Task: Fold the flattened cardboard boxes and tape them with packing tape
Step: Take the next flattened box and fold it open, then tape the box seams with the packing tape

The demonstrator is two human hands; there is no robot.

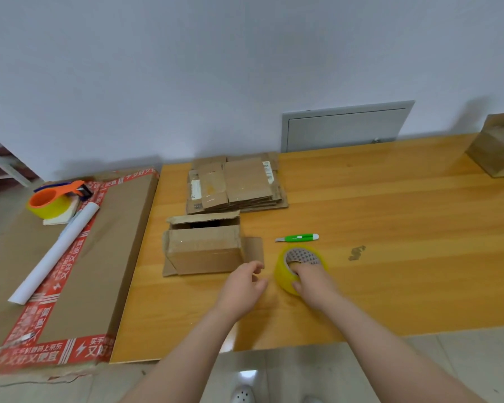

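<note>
A folded cardboard box (205,251) lies on its side on the wooden table (390,228), its flaps spread out. Behind it sits a stack of flattened cardboard boxes (239,184). My right hand (312,282) grips a yellow roll of packing tape (285,274), fingers hooked into its core. My left hand (242,286) hovers just right of the box with loosely curled fingers, holding nothing. A green utility knife (298,237) lies behind the tape roll.
A large flat carton with red printed tape (105,257) lies at the left, bearing an orange tape dispenser (56,196) and a white paper roll (56,251). Another folded box (495,149) stands at the far right. A grey wall panel (344,129) is behind the table.
</note>
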